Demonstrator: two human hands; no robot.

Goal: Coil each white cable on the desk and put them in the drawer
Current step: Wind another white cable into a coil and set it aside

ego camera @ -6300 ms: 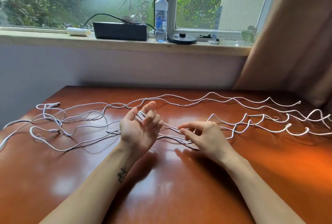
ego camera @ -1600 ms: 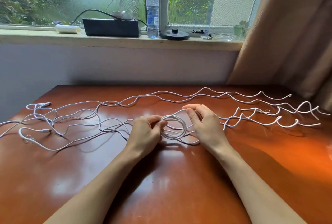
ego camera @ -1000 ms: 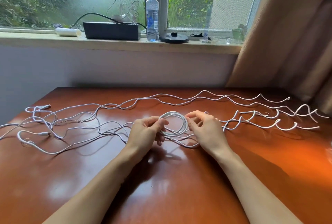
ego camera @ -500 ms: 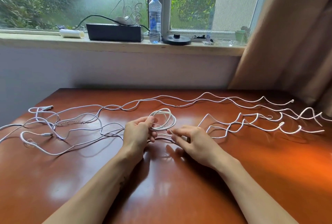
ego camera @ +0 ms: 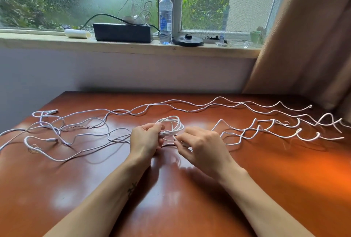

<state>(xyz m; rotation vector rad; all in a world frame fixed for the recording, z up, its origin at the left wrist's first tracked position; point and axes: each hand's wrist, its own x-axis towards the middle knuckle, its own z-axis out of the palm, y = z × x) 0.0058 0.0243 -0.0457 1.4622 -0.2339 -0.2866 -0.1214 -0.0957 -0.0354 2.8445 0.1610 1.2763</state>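
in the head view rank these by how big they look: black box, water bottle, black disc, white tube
1. black box
2. water bottle
3. black disc and white tube: these look about alike, so they are not ranked.
All sit on the sill.

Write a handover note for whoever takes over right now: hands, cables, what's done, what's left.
Left hand pinches a small coil at the middle of the desk.
Right hand pinches the strand feeding it.
Loose white cables sprawl over the desk: a tangle on the left, wavy lengths on the right.
Done: a few loops of one cable.
Left: finish this coil, coil the rest, put all in the drawer, which is not in view.
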